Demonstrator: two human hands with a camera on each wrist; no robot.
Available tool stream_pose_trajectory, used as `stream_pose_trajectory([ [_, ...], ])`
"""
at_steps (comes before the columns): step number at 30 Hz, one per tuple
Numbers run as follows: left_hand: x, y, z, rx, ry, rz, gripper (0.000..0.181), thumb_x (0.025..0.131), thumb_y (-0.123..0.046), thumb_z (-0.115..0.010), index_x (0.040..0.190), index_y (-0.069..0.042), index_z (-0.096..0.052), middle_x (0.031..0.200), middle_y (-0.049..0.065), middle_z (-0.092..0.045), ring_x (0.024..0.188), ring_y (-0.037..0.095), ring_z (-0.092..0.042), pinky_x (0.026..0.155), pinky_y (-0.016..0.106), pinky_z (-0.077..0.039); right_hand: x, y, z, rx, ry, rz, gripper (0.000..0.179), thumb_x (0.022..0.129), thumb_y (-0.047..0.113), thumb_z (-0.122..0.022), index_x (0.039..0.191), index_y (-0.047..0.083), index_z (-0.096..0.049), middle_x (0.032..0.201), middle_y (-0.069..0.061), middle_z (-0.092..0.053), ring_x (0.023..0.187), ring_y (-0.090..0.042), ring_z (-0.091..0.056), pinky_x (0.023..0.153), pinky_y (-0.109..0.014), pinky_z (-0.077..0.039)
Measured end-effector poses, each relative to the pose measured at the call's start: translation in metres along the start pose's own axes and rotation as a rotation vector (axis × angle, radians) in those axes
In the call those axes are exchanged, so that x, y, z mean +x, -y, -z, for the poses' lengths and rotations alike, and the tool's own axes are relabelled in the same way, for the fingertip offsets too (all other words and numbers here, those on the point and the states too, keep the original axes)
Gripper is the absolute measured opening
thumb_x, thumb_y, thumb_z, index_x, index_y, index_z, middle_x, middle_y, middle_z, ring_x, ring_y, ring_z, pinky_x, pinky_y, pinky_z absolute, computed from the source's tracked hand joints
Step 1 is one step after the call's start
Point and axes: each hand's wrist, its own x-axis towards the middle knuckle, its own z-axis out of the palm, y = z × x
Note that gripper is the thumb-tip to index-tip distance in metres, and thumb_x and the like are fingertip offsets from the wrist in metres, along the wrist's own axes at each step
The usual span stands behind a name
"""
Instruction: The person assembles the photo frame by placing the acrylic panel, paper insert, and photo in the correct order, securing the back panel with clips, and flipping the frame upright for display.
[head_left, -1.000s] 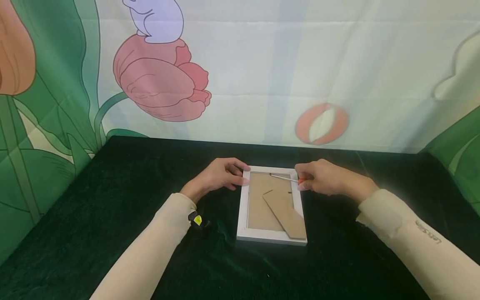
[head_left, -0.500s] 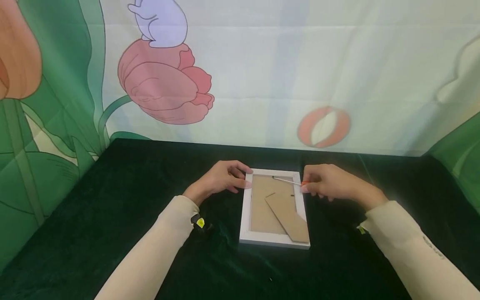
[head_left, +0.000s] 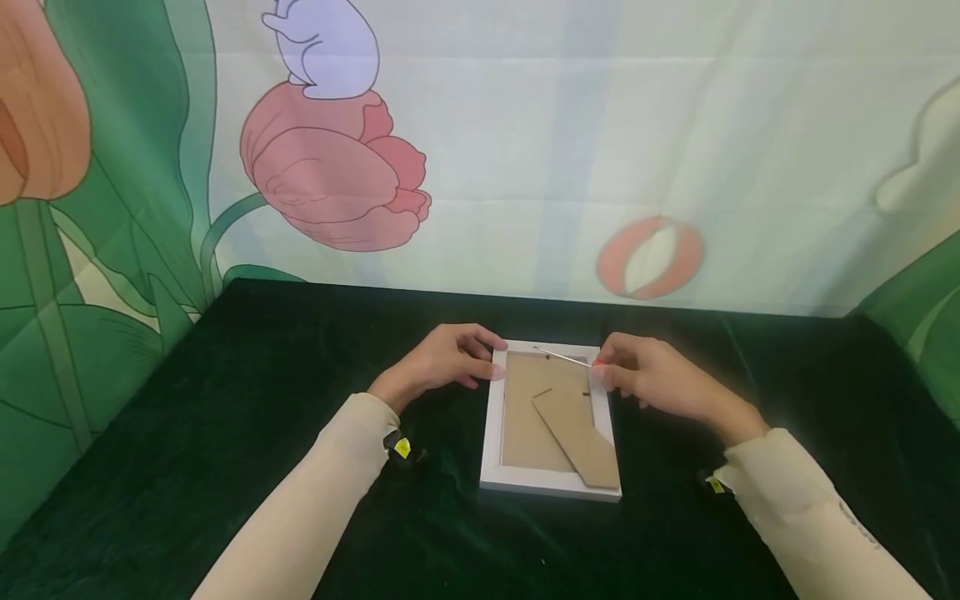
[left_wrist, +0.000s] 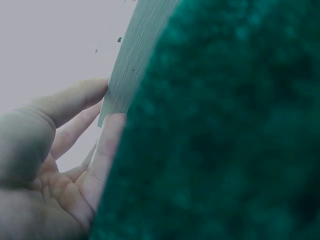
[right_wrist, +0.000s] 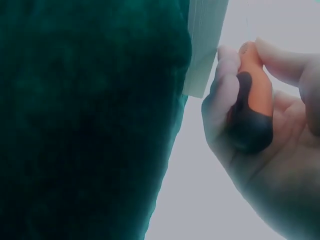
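A white picture frame (head_left: 492, 425) lies face down on the dark green cloth, its brown backing board (head_left: 521, 437) upward. The backing carries a slanted stand leg (head_left: 583, 446). Dark metal tabs show at the top inner edge (head_left: 548, 357) and right inner edge (head_left: 587, 393). My left hand (head_left: 442, 360) grips the frame's upper left corner; in the left wrist view the thumb touches its side. My right hand (head_left: 652, 373) holds a screwdriver (right_wrist: 261, 92) by its orange and black handle. The thin shaft (head_left: 568, 359) crosses the upper right of the frame, its tip over the top rail.
Green cloth (head_left: 315, 350) covers the table around the frame. A tiny dark piece (head_left: 543, 562) lies near the front. Behind the table hangs a white curtain (head_left: 510, 150) printed with flowers and leaves.
The screwdriver tip has come off the top metal tab and shifted up and left onto the frame's top rail. My left hand keeps its place at the corner.
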Motion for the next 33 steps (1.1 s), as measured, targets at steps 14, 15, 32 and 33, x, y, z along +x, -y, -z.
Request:
stream_pose_trajectory([
  [14, 0.002, -0.002, -0.001, 0.009, 0.006, -0.001, 0.04, 0.092, -0.02, -0.086, 0.129, -0.015, -0.074, 0.113, 0.01, -0.069, 0.097, 0.029, -0.071, 0.082, 0.036, -0.064, -0.003, 0.012, -0.012, -0.014, 0.007, 0.079, 0.012, 0.102, 0.023, -0.074, 0.111, 0.017, -0.069, 0.1, 0.001, -0.07, 0.082, -0.021, -0.066, 0.07, -0.038, -0.06],
  [15, 0.002, -0.002, -0.001, 0.008, 0.006, 0.002, 0.04, 0.091, -0.02, -0.086, 0.129, -0.015, -0.074, 0.113, 0.01, -0.069, 0.097, 0.028, -0.071, 0.082, 0.036, -0.064, -0.003, 0.012, -0.013, -0.018, 0.008, 0.089, 0.012, 0.102, 0.022, -0.075, 0.111, 0.017, -0.069, 0.1, 0.001, -0.07, 0.084, -0.02, -0.066, 0.071, -0.037, -0.06],
  [32, 0.001, 0.0, -0.001, -0.004, 0.009, 0.009, 0.042, 0.09, -0.023, -0.088, 0.13, -0.017, -0.074, 0.115, 0.011, -0.067, 0.098, 0.029, -0.07, 0.084, 0.036, -0.064, 0.002, 0.02, -0.023, -0.039, 0.03, 0.195, 0.009, 0.099, 0.024, -0.079, 0.104, 0.023, -0.071, 0.097, 0.009, -0.069, 0.089, -0.015, -0.066, 0.082, -0.036, -0.06],
  [33, 0.001, 0.0, -0.001, -0.004, 0.008, 0.01, 0.042, 0.09, -0.023, -0.088, 0.129, -0.017, -0.074, 0.115, 0.011, -0.067, 0.098, 0.029, -0.07, 0.084, 0.036, -0.064, 0.002, 0.02, -0.023, -0.043, 0.03, 0.202, 0.009, 0.099, 0.024, -0.079, 0.103, 0.024, -0.071, 0.097, 0.009, -0.068, 0.088, -0.015, -0.065, 0.082, -0.036, -0.06],
])
